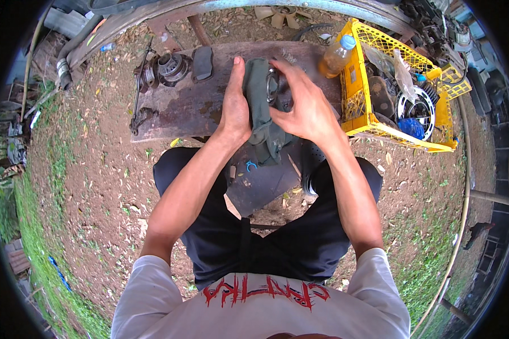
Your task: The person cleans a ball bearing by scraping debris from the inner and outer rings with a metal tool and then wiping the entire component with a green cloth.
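A dark grey-green cloth (258, 96) hangs between my two hands over the near edge of a low wooden table. My left hand (235, 107) presses against its left side, thumb pointing away from me; the other fingers are hidden behind the cloth. On the right, my right hand (305, 107) curves its thumb and fingers around a dark metal part with a shiny ring (272, 85). The cloth lies against this part's left side, and its lower end droops toward my knees. Much of the metal part is covered by the cloth and my fingers.
On the wooden table (175, 113) lie a round metal hub (172, 66), a dark flat pad (202, 63) and a thin rod (137, 93). To the right, a yellow crate (353, 85) holds machine parts, beside a bottle of amber liquid (335, 59). A blue clip (251, 165) lies below.
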### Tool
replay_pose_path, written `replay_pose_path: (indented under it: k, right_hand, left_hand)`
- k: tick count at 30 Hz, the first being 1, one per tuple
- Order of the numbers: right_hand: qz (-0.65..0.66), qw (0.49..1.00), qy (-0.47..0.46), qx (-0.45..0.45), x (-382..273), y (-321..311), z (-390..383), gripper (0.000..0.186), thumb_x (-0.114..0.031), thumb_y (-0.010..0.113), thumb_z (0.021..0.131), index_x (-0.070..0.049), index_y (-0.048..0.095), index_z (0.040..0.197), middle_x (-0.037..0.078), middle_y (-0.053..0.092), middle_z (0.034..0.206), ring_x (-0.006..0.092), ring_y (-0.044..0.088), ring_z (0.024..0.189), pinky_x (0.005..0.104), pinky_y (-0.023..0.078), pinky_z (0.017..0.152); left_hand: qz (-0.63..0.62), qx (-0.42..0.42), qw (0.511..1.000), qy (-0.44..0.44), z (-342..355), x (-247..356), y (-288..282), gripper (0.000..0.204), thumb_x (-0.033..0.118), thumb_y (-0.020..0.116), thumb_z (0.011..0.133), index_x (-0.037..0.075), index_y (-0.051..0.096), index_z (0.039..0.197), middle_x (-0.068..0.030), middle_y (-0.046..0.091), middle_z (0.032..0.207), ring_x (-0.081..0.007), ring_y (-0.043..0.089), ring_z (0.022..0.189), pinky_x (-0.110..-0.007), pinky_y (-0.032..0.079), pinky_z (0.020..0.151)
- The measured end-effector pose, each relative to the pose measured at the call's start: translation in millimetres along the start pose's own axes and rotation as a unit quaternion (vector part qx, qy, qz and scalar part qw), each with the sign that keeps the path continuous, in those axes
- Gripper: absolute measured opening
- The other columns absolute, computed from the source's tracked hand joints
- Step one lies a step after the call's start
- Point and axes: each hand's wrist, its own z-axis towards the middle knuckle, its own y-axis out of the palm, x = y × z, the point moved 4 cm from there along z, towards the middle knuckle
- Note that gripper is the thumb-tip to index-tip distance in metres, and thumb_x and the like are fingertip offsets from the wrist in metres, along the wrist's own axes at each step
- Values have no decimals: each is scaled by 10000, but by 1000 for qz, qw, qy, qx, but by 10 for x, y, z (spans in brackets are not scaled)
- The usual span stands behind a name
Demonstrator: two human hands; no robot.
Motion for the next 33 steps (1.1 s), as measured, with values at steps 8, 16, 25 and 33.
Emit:
replay_pose_path:
  k: [8, 16, 25, 33]
  right_hand:
    - [151, 983, 100, 27, 242, -126, 48, 528, -512, 621, 883, -40, 643, 1120, 146, 663, 953, 238, 670, 829, 381, 539, 736]
    - [-79, 996, 37, 27, 36, 44, -8, 381, -284, 707, 830, -72, 630, 1137, 203, 667, 960, 414, 657, 880, 464, 535, 753]
    - [40, 989, 141, 37, 267, 58, 40, 439, -404, 643, 899, 2, 685, 738, 155, 626, 607, 249, 628, 584, 377, 494, 592]
    - [238, 965, 113, -4, 452, 140, 41, 651, -568, 414, 995, -1, 557, 1281, 140, 627, 1166, 187, 568, 1103, 320, 436, 937]
  left_hand:
    - [-55, -15, 998, -26, -21, 28, 86, 615, 603, 338, 994, 66, 608, 1122, -56, 655, 1007, -146, 639, 913, -317, 535, 806]
    - [61, -11, 998, 4, 46, -84, -83, 509, 498, 510, 979, 17, 640, 1089, -50, 674, 957, -125, 645, 839, -308, 534, 738]
    - [-141, -41, 986, -77, 53, 10, -37, 340, 377, 549, 955, 55, 631, 1025, -70, 685, 939, -178, 670, 847, -351, 551, 791]
    - [-164, -30, 984, -53, 143, 136, -160, 320, 383, 611, 913, 71, 595, 984, -71, 681, 889, -193, 691, 787, -356, 596, 756]
